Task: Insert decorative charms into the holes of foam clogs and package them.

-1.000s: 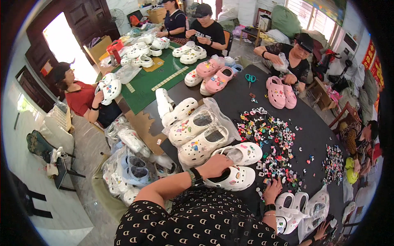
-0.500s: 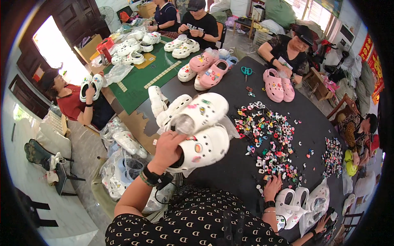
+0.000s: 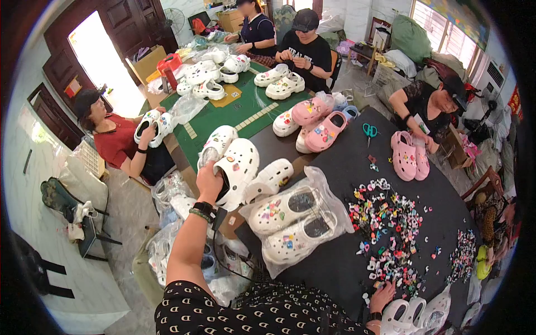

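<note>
Head view showed the left hand (image 3: pixel 209 181) gripping a white clog (image 3: pixel 237 167) lifted over the table's (image 3: pixel 335 262) left edge (heel-first); a steadier hold suited. The right hand (image 3: pixel 382 296) rested spread beside charms (image 3: pixel 385 234).

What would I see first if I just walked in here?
Probably the pair of white clogs lifted high in the person's left hand at the table's near-left edge. Right of it, two more white clogs lie in a clear plastic bag, and a bright heap of small colourful charms spreads over the black tabletop.
</note>
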A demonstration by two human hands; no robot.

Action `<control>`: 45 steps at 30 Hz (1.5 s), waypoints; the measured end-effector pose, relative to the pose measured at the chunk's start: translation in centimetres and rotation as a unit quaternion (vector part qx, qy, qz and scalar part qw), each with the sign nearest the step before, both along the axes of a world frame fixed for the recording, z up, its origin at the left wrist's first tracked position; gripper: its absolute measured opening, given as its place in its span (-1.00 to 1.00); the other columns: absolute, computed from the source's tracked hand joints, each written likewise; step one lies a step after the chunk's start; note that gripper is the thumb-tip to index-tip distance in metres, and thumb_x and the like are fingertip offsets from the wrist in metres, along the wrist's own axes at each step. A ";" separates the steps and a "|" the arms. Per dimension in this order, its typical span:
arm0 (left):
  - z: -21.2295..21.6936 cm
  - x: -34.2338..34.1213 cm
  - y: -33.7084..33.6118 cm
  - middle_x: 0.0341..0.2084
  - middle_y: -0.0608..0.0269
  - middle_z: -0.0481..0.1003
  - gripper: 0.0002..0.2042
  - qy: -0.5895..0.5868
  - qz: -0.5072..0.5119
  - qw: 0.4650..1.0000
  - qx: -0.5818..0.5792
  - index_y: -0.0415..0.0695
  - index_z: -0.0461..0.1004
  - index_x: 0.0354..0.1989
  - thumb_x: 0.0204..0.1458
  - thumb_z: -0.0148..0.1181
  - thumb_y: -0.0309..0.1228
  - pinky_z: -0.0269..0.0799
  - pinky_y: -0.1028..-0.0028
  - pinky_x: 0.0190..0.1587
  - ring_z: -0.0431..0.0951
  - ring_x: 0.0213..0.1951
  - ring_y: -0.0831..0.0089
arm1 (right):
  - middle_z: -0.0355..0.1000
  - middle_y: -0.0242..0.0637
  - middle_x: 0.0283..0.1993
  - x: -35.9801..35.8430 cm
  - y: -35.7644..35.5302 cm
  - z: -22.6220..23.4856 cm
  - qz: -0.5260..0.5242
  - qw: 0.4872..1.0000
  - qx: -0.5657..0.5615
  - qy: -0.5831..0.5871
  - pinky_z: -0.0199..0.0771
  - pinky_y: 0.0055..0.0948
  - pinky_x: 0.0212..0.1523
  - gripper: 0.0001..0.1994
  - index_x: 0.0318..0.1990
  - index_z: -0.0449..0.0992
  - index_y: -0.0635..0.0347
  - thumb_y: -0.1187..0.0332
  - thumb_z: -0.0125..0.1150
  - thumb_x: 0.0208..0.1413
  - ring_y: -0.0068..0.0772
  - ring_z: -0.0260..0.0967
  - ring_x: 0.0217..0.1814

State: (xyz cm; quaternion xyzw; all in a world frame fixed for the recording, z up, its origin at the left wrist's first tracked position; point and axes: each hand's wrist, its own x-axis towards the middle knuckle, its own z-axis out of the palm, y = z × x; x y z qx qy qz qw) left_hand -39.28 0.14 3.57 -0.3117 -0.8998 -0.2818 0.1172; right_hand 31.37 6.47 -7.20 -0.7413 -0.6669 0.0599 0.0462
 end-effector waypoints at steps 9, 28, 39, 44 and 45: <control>-0.2 -11.0 5.6 -0.24 -0.17 0.52 -0.66 0.011 0.034 0.998 0.044 -0.23 0.47 -0.08 -0.08 0.23 -0.44 0.38 0.09 -0.07 0.49 -0.13 -0.10 | 0.04 -0.04 0.36 -0.2 -0.3 -0.2 -0.015 1.000 0.003 -0.017 -0.14 0.13 0.36 -0.65 0.06 0.24 0.16 0.49 -0.03 0.08 0.13 -0.01 0.37; 0.2 15.6 5.6 -0.26 -0.06 0.48 -0.64 -0.094 -0.286 0.953 0.022 -0.19 0.43 -0.08 0.01 0.24 -0.25 0.34 0.13 -0.08 0.46 -0.18 0.00 | 0.09 0.00 0.30 -0.1 0.0 -1.3 0.036 0.994 0.092 0.052 0.03 0.09 0.24 -0.68 0.00 0.32 0.20 0.48 0.06 0.04 0.15 0.02 0.31; -3.2 27.5 5.1 -0.13 0.08 0.44 -0.85 0.017 -0.294 0.955 -0.018 0.00 0.58 -0.47 -0.18 0.36 -0.26 0.08 0.02 0.06 0.33 0.04 0.13 | 0.10 0.01 0.30 0.7 -0.2 -1.3 0.065 0.987 0.127 0.078 0.05 0.07 0.27 -0.63 0.04 0.33 0.20 0.51 0.07 0.02 0.14 0.05 0.28; -3.0 28.8 4.2 -0.35 0.15 0.48 -0.92 -0.094 -0.406 0.899 0.135 -0.15 0.44 -0.48 -0.10 0.23 -0.50 0.24 0.17 -0.10 0.41 -0.23 0.10 | 0.10 0.04 0.30 1.6 -0.2 -1.7 0.087 0.984 0.116 0.108 0.07 0.06 0.25 -0.61 0.05 0.34 0.19 0.49 0.10 -0.01 0.14 0.05 0.30; -2.1 29.3 3.5 -0.35 0.15 0.48 -0.92 -0.094 -0.407 0.899 0.135 -0.15 0.44 -0.48 -0.10 0.23 -0.50 0.24 0.17 -0.10 0.41 -0.23 0.10 | 0.10 0.04 0.30 1.8 -0.3 -1.7 0.086 0.984 0.116 0.108 0.07 0.06 0.25 -0.61 0.05 0.34 0.19 0.49 0.10 -0.01 0.14 0.05 0.30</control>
